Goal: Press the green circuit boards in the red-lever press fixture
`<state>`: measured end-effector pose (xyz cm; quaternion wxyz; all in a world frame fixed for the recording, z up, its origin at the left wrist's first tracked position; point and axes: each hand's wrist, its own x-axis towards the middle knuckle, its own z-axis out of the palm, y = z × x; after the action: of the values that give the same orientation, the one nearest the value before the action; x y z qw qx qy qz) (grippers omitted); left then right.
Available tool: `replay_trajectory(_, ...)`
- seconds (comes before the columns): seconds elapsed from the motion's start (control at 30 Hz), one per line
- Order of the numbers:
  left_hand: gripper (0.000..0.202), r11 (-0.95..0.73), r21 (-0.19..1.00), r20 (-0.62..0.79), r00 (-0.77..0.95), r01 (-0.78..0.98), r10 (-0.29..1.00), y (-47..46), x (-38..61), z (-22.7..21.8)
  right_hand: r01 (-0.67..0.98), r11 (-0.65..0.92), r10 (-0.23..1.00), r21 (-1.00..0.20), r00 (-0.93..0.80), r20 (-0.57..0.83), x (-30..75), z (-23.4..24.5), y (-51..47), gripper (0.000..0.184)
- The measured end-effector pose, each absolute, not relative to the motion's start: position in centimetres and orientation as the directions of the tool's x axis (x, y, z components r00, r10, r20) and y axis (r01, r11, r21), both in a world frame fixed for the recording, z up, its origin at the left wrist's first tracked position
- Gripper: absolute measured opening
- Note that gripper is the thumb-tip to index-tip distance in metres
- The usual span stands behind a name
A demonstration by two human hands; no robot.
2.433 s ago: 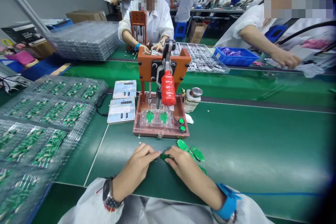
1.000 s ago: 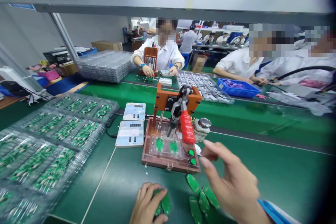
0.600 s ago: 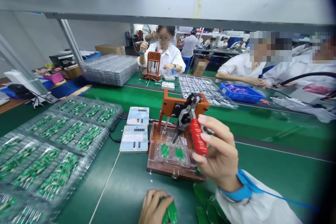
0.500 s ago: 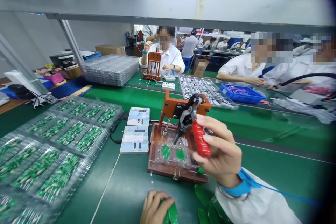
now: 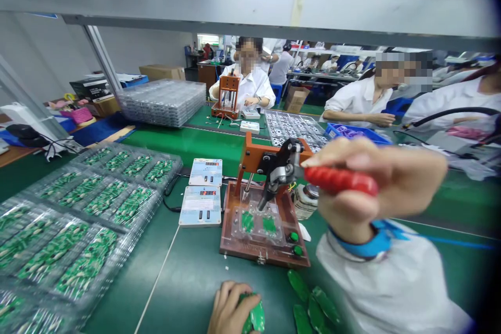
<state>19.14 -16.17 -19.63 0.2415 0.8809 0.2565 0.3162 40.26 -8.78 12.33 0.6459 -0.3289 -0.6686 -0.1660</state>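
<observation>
My right hand (image 5: 376,182) is closed around the red handle (image 5: 340,180) of a toggle clamp (image 5: 284,167), and the handle points out to the right, nearly level. The clamp sits on the orange frame of a test fixture (image 5: 253,154) with a brown base. Beneath the clamp's dark plunger, two green circuit boards (image 5: 269,224) show at the clear plate. Down in front, my left hand (image 5: 230,308) is closed on a green circuit board (image 5: 257,313), partly covered by the fingers. Several loose green boards (image 5: 316,309) lie to its right.
Two small meter boxes (image 5: 200,206) stand left of the fixture. Clear trays (image 5: 117,209) of green boards fill the left side. Behind the fixture is a jar (image 5: 306,201). A shelf beam (image 5: 235,5) crosses overhead. Co-workers sit across the bench beside a blue bin (image 5: 360,133).
My right hand has swung the red handle up and outward, from hanging down to nearly level. The lower meter's display now shows red digits. My left hand has hardly moved.
</observation>
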Motion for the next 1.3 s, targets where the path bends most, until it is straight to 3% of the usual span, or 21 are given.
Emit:
replay_trajectory(0.07, 0.042, -0.754, 0.585, 0.390, 0.711, 0.299, 0.585, -16.0, 18.7, -18.7, 0.561, 0.730, 0.357, -0.391, 0.175, 0.918, 40.7, 15.5, -6.9, 0.037)
replay_trajectory(0.13, 0.040, -0.748, 0.588, 0.371, 0.718, 0.310, 0.589, -15.9, 18.5, -17.9, 0.506, 0.602, 0.625, -0.618, 0.184, 0.759, 42.0, 17.9, -4.5, 0.033)
replay_trajectory(0.2, 0.039, -0.742, 0.587, 0.365, 0.712, 0.325, 0.601, -16.0, 18.5, -17.3, 0.548, 0.450, 0.737, -0.705, 0.218, 0.640, 43.6, 18.7, -2.8, 0.026)
replay_trajectory(0.27, 0.038, -0.732, 0.585, 0.357, 0.699, 0.351, 0.620, -16.2, 18.6, -16.8, 0.606, 0.418, 0.670, -0.677, 0.297, 0.680, 44.9, 17.3, -3.0, 0.016)
replay_trajectory(0.33, 0.036, -0.722, 0.581, 0.343, 0.692, 0.375, 0.636, -16.4, 18.8, -16.3, 0.644, 0.446, 0.505, -0.621, 0.392, 0.769, 45.2, 14.0, -5.2, 0.012)
replay_trajectory(0.4, 0.035, -0.721, 0.575, 0.328, 0.699, 0.386, 0.636, -16.5, 18.8, -15.8, 0.658, 0.464, 0.350, -0.593, 0.479, 0.805, 44.7, 9.4, -8.4, 0.013)
replay_trajectory(0.43, 0.034, -0.723, 0.571, 0.321, 0.705, 0.389, 0.632, -16.5, 18.8, -15.5, 0.646, 0.469, 0.332, -0.602, 0.503, 0.798, 44.2, 6.9, -10.0, 0.017)
replay_trajectory(0.5, 0.033, -0.729, 0.564, 0.313, 0.716, 0.388, 0.624, -16.4, 18.6, -15.1, 0.635, 0.425, 0.436, -0.645, 0.481, 0.761, 43.1, 2.1, -12.6, 0.019)
replay_trajectory(0.6, 0.033, -0.748, 0.556, 0.324, 0.735, 0.362, 0.596, -16.1, 18.2, -14.6, 0.656, 0.342, 0.668, -0.673, 0.334, 0.665, 42.1, -2.7, -14.3, 0.009)
replay_trajectory(0.73, 0.035, -0.786, 0.540, 0.357, 0.765, 0.299, 0.536, -15.5, 17.8, -14.5, 0.796, 0.266, 0.895, -0.544, 0.005, 0.445, 42.5, -4.4, -14.3, 0.020)
replay_trajectory(0.83, 0.032, -0.773, 0.565, 0.375, 0.744, 0.289, 0.553, -15.5, 17.7, -14.5, 0.845, 0.314, 0.915, -0.434, -0.147, 0.375, 43.2, -4.2, -14.4, 0.019)
replay_trajectory(1.03, 0.022, -0.691, 0.696, 0.441, 0.645, 0.193, 0.624, -15.0, 16.4, -11.3, 0.875, 0.373, 0.853, -0.310, -0.192, 0.485, 42.2, -3.8, -14.2, 0.026)
replay_trajectory(1.17, 0.013, -0.705, 0.664, 0.517, 0.527, 0.251, 0.675, -12.6, 16.0, -7.1, 0.898, 0.367, 0.878, -0.241, -0.249, 0.409, 40.0, -3.3, -12.9, 0.030)
replay_trajectory(1.3, 0.010, -0.758, 0.605, 0.637, 0.423, 0.244, 0.644, -9.1, 17.3, -4.4, 0.907, 0.375, 0.882, -0.188, -0.288, 0.372, 38.5, -2.6, -12.1, 0.027)
